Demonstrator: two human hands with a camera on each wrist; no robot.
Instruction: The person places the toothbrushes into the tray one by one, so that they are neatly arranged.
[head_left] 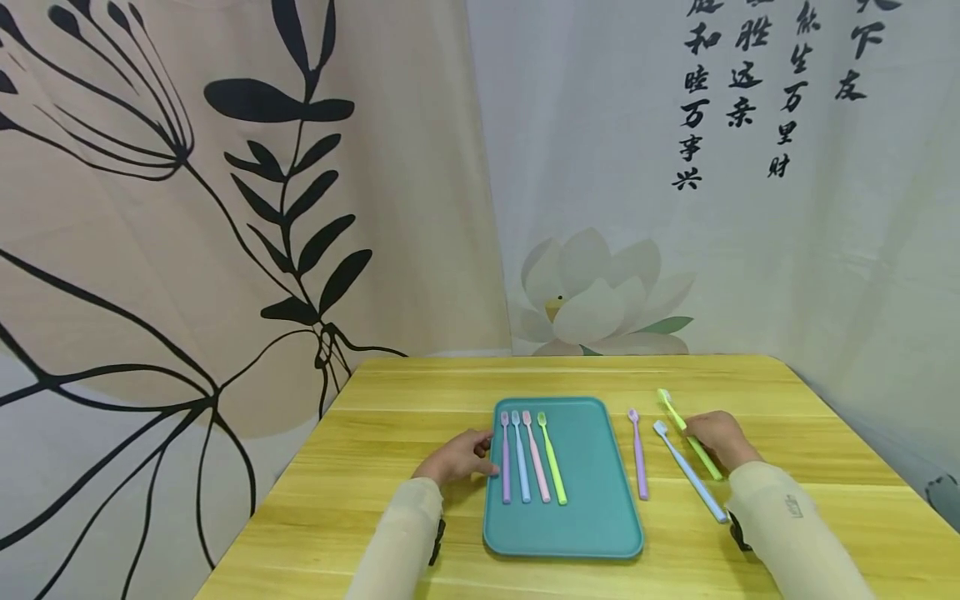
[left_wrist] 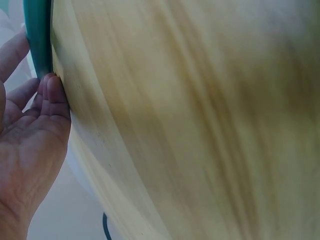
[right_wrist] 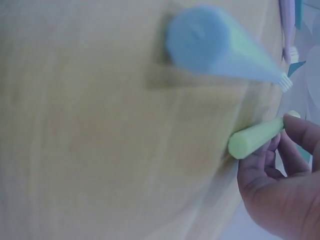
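Right hand [head_left: 720, 438]: pinches lower-right green toothbrush [head_left: 705, 457]; drifting may nudge blue toothbrush [head_left: 689, 472].
Left hand [head_left: 454, 457]: grips tray [head_left: 602, 479]; tugging may skew it.

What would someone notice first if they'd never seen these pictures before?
Probably the teal tray on the wooden table, with four toothbrushes in a row on its left half. Next, off to the tray's right, the right hand pinches a green toothbrush. Behind the table, big black plants are pictured on the left of the pale backdrop.
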